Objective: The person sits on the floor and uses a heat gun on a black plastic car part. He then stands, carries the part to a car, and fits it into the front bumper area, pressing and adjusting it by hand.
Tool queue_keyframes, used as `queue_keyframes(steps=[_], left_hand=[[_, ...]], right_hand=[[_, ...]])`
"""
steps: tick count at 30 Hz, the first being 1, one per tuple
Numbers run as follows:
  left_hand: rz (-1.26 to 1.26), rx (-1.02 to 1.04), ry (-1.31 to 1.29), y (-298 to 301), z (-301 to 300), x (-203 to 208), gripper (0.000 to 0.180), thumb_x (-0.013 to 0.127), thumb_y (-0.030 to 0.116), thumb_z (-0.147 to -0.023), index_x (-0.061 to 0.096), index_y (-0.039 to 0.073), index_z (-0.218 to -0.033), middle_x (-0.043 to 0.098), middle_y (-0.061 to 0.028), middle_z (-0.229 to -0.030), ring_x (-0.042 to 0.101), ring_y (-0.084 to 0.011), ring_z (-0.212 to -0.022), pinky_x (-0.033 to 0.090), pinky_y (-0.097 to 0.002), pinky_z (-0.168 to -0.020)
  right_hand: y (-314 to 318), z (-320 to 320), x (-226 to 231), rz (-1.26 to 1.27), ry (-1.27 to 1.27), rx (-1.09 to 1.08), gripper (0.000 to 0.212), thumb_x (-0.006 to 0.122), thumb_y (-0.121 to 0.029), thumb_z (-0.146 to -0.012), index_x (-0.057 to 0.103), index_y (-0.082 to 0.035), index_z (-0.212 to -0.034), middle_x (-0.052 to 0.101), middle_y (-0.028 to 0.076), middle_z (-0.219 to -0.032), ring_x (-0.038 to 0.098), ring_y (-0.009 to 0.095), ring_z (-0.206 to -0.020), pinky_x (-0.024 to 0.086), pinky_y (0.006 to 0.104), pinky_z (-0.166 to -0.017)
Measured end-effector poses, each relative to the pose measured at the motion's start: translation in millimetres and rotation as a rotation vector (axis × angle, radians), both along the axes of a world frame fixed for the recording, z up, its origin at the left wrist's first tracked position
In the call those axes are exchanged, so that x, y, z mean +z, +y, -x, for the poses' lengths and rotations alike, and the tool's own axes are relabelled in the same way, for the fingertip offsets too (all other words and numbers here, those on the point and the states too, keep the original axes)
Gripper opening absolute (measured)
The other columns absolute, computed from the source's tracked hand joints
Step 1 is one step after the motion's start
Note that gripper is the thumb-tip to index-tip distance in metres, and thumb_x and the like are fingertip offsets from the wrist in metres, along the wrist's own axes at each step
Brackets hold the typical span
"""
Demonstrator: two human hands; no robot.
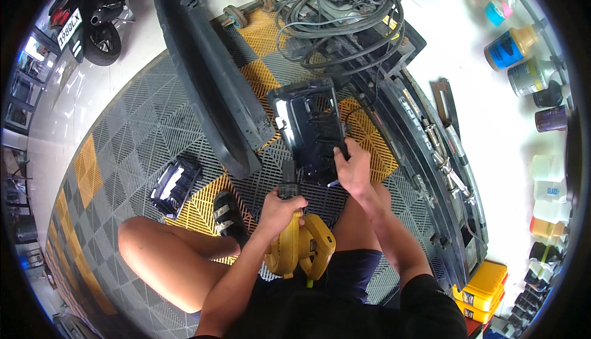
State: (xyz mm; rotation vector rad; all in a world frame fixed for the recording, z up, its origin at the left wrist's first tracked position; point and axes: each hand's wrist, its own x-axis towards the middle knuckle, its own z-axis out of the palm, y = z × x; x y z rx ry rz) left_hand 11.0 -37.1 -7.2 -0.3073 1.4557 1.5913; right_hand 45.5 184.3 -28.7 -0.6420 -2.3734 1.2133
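At the middle of the frame, you are holding the black panel by its right edge, your right hand pinching it with the thumb on top; the fingers beneath are hiding, so you can't tell how deep that hold is going. Just below, your left hand is wrapping round the neck of the yellow tool, whose nozzle is pointing up the frame, its tip sitting beside the panel's lower left edge; whether they are touching, you can't tell.

With only one side being gripped, the panel could be twisting or slipping if the tool is pushing on its free left side, and its glossy face may be giving your thumb little bite. A careless tilt of the left wrist could be knocking the nozzle against that gloss and scratching it. The long bumper is lying close at upper left, so a swinging panel could be scraping it. Farther down and left, the small part is resting near your sandal, where a shifting foot could be catching it.
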Motion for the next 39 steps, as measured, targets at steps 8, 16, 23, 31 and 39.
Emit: queue_keyframes(steps=[8, 16, 23, 31, 39], left_hand=[[-0.001, -0.009, 0.015, 1, 1, 8, 0.027, 0.078, 0.007, -0.08, 0.056, 0.001, -0.095, 0.06, -0.007, -0.071, 0.061, -0.0194, -0.052, 0.052, -0.0344, -0.051], [-0.026, -0.044, 0.007, -2, 4, 3, 0.026, 0.078, 0.008, -0.08, 0.058, 0.001, -0.096, 0.059, -0.0053, -0.076, 0.061, -0.0164, -0.059, 0.057, -0.0329, -0.053], [-0.029, -0.045, 0.008, -2, 3, -1, 0.027, 0.079, 0.008, -0.08, 0.059, 0.001, -0.098, 0.06, -0.0049, -0.078, 0.062, -0.0162, -0.06, 0.057, -0.0331, -0.053], [-0.023, -0.022, 0.015, -4, 3, 0, 0.023, 0.078, 0.008, -0.081, 0.059, 0.002, -0.092, 0.06, -0.0055, -0.073, 0.062, -0.0173, -0.055, 0.055, -0.0329, -0.053], [-0.007, 0.022, 0.002, -12, 4, 3, 0.024, 0.078, 0.008, -0.08, 0.058, 0.001, -0.094, 0.061, -0.0068, -0.073, 0.062, -0.0182, -0.055, 0.054, -0.0334, -0.051]], right_hand=[[28, -4, -18, 0.158, 0.042, 0.012, 0.013, 0.068, -0.009, -0.093, 0.065, 0.004, -0.092, 0.062, 0.012, -0.069, 0.056, 0.018, -0.063, 0.046, 0.0349, -0.063], [18, 7, -21, 0.207, 0.094, 0.043, 0.014, 0.068, -0.009, -0.093, 0.064, 0.004, -0.09, 0.062, 0.01, -0.068, 0.055, 0.015, -0.063, 0.046, 0.0349, -0.062], [14, 14, -10, 0.15, 0.061, 0.056, 0.014, 0.068, -0.008, -0.092, 0.061, 0.003, -0.088, 0.059, 0.014, -0.066, 0.054, 0.018, -0.06, 0.046, 0.0363, -0.061], [20, 6, -7, 0.038, 0.0, 0.058, 0.014, 0.069, -0.009, -0.091, 0.062, 0.003, -0.088, 0.059, 0.015, -0.065, 0.054, 0.024, -0.057, 0.045, 0.0379, -0.058], [22, -11, 43, 0.213, 0.277, -0.124, 0.016, 0.066, -0.002, -0.095, 0.069, 0.006, -0.108, 0.073, 0.007, -0.09, 0.064, 0.012, -0.08, 0.051, 0.0292, -0.075]])
